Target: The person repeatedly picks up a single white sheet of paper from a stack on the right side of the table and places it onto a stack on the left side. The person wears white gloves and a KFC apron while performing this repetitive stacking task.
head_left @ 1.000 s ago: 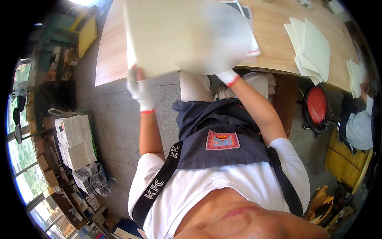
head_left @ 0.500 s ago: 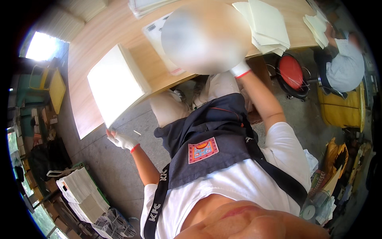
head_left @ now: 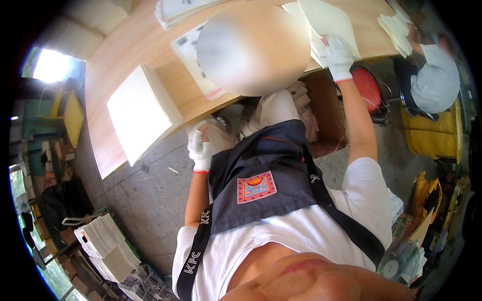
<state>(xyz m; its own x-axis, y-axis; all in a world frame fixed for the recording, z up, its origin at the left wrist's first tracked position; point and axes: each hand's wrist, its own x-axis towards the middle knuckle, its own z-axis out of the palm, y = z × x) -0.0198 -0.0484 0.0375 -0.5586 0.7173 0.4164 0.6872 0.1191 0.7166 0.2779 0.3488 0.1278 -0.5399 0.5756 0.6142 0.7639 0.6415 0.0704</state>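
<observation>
Currently, loose papers (head_left: 332, 20): fanned cream sheets on the bench (head_left: 133, 47), toward its right side.
Right hand (head_left: 339, 55): white-gloved, touching the near part of the loose papers; whether its grip has closed on a sheet, I cannot tell.
Left hand (head_left: 200, 150): also gloved, apart from the bench, close to the person's knee; grip fairly wide, fingers loosely bent.
Thick stack (head_left: 140, 108): white paper at the bench's near edge, left, one corner jutting over the floor (head_left: 160, 200).
Printed sheet (head_left: 187, 52): between thick stack and loose papers, partly hidden by a blur.
Red stool (head_left: 365, 90): just beside the right wrist.
Co-worker (head_left: 436, 83): far right, arm reaching to a paper bundle (head_left: 394, 32).
</observation>
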